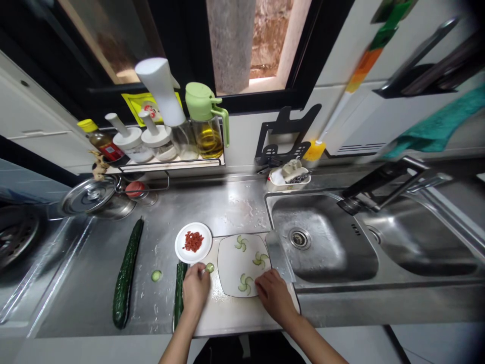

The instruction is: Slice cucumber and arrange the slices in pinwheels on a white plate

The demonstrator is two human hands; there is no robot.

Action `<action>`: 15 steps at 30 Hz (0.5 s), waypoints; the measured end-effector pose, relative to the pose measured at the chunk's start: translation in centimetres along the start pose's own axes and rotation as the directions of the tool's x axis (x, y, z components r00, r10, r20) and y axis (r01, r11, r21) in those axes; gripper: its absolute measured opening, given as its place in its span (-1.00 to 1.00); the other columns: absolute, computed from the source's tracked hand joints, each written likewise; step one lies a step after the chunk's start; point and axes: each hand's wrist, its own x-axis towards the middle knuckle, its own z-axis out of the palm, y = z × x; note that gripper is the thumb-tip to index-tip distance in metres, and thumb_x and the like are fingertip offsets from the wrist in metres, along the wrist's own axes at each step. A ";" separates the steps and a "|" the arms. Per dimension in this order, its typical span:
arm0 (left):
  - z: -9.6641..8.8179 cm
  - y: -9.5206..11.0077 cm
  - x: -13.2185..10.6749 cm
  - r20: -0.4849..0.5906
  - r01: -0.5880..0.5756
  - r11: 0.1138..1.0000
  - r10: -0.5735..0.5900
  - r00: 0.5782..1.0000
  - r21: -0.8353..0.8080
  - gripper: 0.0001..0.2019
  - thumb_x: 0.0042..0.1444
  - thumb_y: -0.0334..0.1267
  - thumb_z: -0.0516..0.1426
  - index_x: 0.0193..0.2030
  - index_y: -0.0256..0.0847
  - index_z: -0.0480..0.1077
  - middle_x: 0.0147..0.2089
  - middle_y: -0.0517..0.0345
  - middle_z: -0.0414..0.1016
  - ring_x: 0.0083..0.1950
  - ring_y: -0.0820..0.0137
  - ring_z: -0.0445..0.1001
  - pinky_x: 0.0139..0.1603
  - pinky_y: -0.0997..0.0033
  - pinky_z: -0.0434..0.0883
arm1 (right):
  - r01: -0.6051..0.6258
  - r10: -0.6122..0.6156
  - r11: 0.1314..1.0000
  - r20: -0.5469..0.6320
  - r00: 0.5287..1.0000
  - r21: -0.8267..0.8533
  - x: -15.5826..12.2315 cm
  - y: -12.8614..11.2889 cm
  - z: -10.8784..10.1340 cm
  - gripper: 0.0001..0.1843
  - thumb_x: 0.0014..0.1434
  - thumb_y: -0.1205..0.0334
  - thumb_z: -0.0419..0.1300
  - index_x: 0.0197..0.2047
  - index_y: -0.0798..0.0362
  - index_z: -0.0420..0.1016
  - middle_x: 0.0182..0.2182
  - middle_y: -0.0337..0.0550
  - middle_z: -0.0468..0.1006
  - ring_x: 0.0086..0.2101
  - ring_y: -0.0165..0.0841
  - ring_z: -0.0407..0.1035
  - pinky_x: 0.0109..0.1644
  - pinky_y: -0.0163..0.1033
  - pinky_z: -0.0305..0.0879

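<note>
A cucumber slice [209, 267] is pinched in the fingertips of my left hand [196, 289], above the white cutting board [215, 318]. A length of dark green cucumber [179, 293] lies along the board's left edge, beside that hand. On the board sits a square white plate [231, 258] with three pinwheels of thin cucumber pieces [245, 284]. My right hand [276, 297] is at the plate's lower right rim, fingers curled together; whatever they hold, if anything, is hidden. Just beyond it lies a broad knife blade [279, 257], its handle out of sight.
A small white dish [204, 242] of chopped red pieces stands behind my left hand. Leftward lie another cucumber slice [156, 275] and a whole cucumber [128, 275]. The sink [326, 242] is at right, a lidded pot [113, 202] at back left. A seasoning rack [178, 164] spans the back wall.
</note>
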 end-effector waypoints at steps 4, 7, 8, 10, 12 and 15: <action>-0.2 0.2 0.0 0.020 0.021 0.999 -0.020 1.000 -0.042 -0.87 0.04 -0.21 0.04 -0.40 -0.15 0.38 -0.41 0.17 0.49 -0.39 0.40 0.43 -0.31 0.47 0.27 | 0.010 -0.010 1.000 -0.005 1.000 0.007 -0.1 0.0 -0.1 -0.81 0.17 0.37 0.04 -0.38 0.03 0.46 -0.36 -0.13 0.46 -0.23 -0.27 0.25 -0.14 -0.21 0.12; -0.5 0.2 -0.1 0.047 0.049 0.992 -0.043 0.998 -0.119 -0.83 0.06 -0.15 0.05 -0.36 -0.15 0.40 -0.45 0.20 0.49 -0.42 0.42 0.42 -0.34 0.49 0.26 | 0.008 -0.008 1.000 -0.001 1.000 0.016 0.1 -0.1 -0.1 -0.80 0.18 0.36 0.02 -0.36 0.03 0.46 -0.35 -0.12 0.46 -0.23 -0.27 0.25 -0.13 -0.21 0.12; -0.6 0.2 -0.1 0.056 0.053 0.986 -0.045 0.997 -0.158 -0.81 0.05 -0.12 0.06 -0.34 -0.15 0.41 -0.45 0.20 0.49 -0.42 0.43 0.42 -0.33 0.49 0.27 | 0.004 -0.004 1.000 0.000 1.000 0.022 0.2 -0.2 -0.1 -0.80 0.18 0.35 0.02 -0.36 0.03 0.46 -0.35 -0.12 0.46 -0.22 -0.27 0.25 -0.13 -0.20 0.12; -0.8 0.1 -0.1 0.080 0.063 0.965 -0.044 0.996 -0.254 -0.75 0.02 -0.05 0.10 -0.32 -0.18 0.43 -0.44 0.20 0.49 -0.41 0.43 0.41 -0.32 0.49 0.28 | 0.003 -0.003 0.999 -0.002 1.000 0.043 0.6 -0.5 0.0 -0.80 0.19 0.34 0.01 -0.35 0.04 0.45 -0.35 -0.13 0.46 -0.22 -0.27 0.26 -0.12 -0.20 0.13; -0.9 0.2 -0.2 0.122 0.076 0.927 -0.034 0.992 -0.366 -0.69 -0.04 0.00 0.14 -0.30 -0.21 0.45 -0.43 0.19 0.48 -0.42 0.45 0.38 -0.34 0.50 0.28 | 0.008 -0.006 0.996 -0.019 1.000 0.092 1.1 -0.9 0.3 -0.81 0.18 0.34 0.02 -0.37 0.05 0.44 -0.37 -0.14 0.46 -0.23 -0.27 0.27 -0.11 -0.18 0.14; -0.8 1.2 -0.5 0.223 0.109 0.839 0.015 0.975 -0.533 -0.62 -0.10 0.04 0.20 -0.32 -0.27 0.46 -0.47 0.19 0.45 -0.48 0.51 0.31 -0.42 0.53 0.24 | 0.021 -0.005 0.971 -0.069 0.998 0.237 2.1 -1.8 0.8 -0.84 0.13 0.36 0.05 -0.33 0.04 0.46 -0.34 -0.14 0.49 -0.21 -0.27 0.30 -0.06 -0.15 0.16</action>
